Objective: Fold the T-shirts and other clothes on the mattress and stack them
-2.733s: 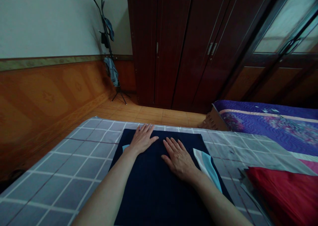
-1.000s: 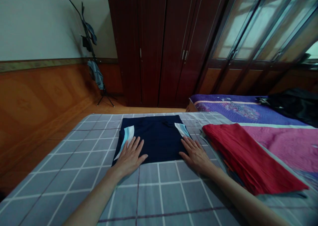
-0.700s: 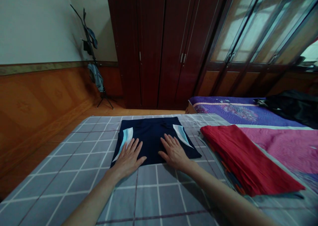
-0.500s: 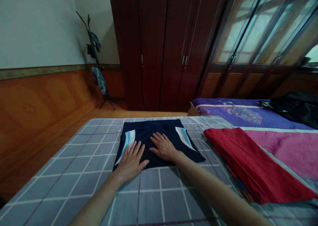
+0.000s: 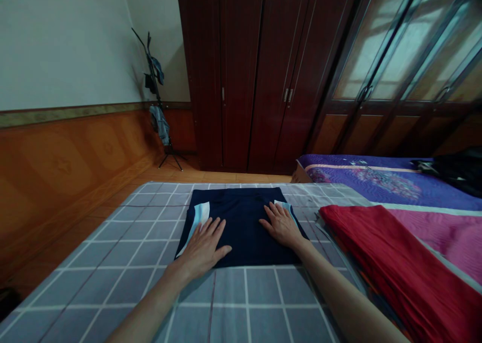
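Navy garment (image 5: 243,235) lies on the checked sheet (image 5: 128,267) before the wardrobe (image 5: 241,82), narrower edge facing it; foreshortening hides whether its long axis runs towards the wardrobe or across. Left hand (image 5: 204,250) and right hand (image 5: 283,226) rest spread on its striped sides, gripping nothing.

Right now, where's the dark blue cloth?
In the head view, the dark blue cloth lies flat on the checked sheet near the middle, under the left hand and right hand, left of the red cloth.
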Available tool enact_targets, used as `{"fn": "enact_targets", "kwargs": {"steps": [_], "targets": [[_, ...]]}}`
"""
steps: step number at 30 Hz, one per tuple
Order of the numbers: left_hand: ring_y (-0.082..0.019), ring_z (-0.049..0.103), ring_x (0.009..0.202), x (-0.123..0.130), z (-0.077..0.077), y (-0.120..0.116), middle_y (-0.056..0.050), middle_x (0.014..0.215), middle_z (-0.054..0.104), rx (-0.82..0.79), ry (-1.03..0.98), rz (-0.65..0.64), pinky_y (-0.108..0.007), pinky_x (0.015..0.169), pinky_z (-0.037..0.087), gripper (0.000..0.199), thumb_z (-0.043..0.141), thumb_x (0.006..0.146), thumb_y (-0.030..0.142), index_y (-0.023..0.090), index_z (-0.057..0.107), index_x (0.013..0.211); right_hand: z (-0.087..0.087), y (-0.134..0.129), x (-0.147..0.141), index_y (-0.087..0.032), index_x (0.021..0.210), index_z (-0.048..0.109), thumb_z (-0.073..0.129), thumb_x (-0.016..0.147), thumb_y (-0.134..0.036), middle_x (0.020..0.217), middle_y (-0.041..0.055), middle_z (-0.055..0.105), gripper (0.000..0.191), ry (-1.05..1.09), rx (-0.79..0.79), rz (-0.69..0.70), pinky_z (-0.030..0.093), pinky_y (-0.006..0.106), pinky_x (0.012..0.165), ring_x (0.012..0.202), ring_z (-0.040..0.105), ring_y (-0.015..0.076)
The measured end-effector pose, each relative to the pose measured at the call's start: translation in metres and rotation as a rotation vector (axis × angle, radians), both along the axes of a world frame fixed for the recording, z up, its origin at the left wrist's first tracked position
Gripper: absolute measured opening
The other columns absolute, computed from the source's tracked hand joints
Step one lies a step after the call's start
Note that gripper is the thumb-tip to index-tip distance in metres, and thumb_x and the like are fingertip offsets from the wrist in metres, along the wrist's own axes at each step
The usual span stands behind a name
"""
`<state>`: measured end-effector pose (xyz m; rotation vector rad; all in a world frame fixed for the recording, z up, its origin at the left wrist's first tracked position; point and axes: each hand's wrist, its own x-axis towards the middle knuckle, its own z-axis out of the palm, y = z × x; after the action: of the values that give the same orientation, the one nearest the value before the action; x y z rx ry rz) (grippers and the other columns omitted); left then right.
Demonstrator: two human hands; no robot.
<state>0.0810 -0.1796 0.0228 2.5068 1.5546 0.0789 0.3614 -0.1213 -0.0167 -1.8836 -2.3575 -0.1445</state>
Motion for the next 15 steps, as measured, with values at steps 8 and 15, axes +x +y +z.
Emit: {"fn": "enact_targets", "kwargs": {"steps": [8,15], "targets": [[-0.025,0.013,0.142,0.039,-0.007,0.074,-0.006,0.152,0.023,0.111,-0.016,-0.073,-0.05,0.114,0.008,0.066,0.024,0.092,0.059,0.022,0.024,0.146,0.002,-0.001,0.003,-0.014,0.141,0.038,0.031,0.092,-0.058,0.147,0.016,0.032,0.067,0.024,-0.001,0.012,0.02,0.049,0.107,0.136,0.025,0.0344],[-0.028,0.011,0.142,0.033,-0.036,0.096,-0.009,0.153,0.018,0.106,-0.02,0.016,-0.057,0.111,0.01,0.072,0.018,0.09,0.065,0.021,0.022,0.146,0.004,-0.004,0.005,-0.015,0.141,0.039,0.03,0.092,-0.059,0.147,0.0154,0.033,0.067,0.048,0.0,0.022,0.02,0.048,0.108,0.136,0.025,0.0339]]}}
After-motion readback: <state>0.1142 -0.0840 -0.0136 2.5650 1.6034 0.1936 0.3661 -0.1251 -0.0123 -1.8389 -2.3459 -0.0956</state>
